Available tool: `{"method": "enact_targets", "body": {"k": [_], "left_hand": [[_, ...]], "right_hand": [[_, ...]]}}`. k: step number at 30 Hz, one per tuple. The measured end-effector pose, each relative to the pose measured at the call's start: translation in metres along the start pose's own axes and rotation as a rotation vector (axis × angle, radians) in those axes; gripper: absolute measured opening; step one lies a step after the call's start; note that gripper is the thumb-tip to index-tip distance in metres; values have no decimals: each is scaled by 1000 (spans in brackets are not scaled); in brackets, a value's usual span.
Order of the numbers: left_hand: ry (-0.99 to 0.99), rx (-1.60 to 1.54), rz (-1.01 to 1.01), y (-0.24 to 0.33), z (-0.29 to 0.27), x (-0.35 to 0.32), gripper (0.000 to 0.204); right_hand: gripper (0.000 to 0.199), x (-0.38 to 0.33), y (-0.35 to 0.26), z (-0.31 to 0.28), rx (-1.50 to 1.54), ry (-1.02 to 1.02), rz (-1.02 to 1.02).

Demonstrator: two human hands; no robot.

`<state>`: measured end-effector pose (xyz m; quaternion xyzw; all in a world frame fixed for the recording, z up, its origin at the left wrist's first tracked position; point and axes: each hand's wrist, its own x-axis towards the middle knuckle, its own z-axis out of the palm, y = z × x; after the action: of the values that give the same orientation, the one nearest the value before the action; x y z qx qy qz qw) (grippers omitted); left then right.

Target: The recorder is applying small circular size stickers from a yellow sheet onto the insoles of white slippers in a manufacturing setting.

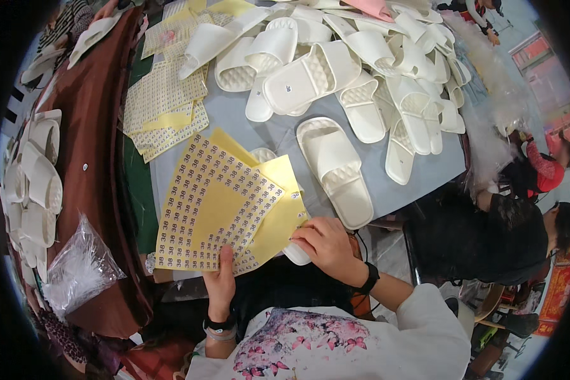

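My left hand (220, 285) grips a small fan of yellow sticker sheets (202, 209), its thumb lying over the lower edge. Rows of small printed number labels cover the top sheet, with bare yellow patches where labels are gone. My right hand (328, 248) is closed, fingertips bunched at the right edge of a lower sheet (278, 218); whatever they pinch is too small to make out. Beneath the sheets lies a white slipper (297, 254), mostly hidden, its ends peeking out. Just right of the sheets, another white slipper (337, 171) rests sole down on the grey table (259, 130).
A heap of white slippers (316, 69) covers the far side of the table, a pink one (370, 7) among them. More label sheets (164, 101) lie far left. On a brown-covered table (88, 158) are slippers and a clear plastic bag (82, 272). Other people sit around.
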<state>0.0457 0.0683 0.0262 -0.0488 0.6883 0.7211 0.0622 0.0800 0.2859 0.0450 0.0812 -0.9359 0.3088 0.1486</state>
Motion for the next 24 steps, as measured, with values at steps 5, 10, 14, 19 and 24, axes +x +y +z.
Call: {"method": "enact_targets", "body": {"k": [5, 10, 14, 19, 24], "left_hand": [[-9, -17, -13, 2, 0, 2, 27], [47, 61, 39, -5, -6, 4, 29], [58, -190, -69, -3, -20, 7, 37], [198, -323, -39, 0, -33, 24, 36], [238, -422, 21, -5, -41, 46, 31]], "right_hand": [[11, -2, -4, 5, -59, -42, 23], [10, -10, -4, 3, -99, 27, -106], [10, -13, -4, -22, -11, 91, -102], [12, 6, 34, -74, -197, 3, 38], [14, 9, 68, -87, -391, -179, 8]]}}
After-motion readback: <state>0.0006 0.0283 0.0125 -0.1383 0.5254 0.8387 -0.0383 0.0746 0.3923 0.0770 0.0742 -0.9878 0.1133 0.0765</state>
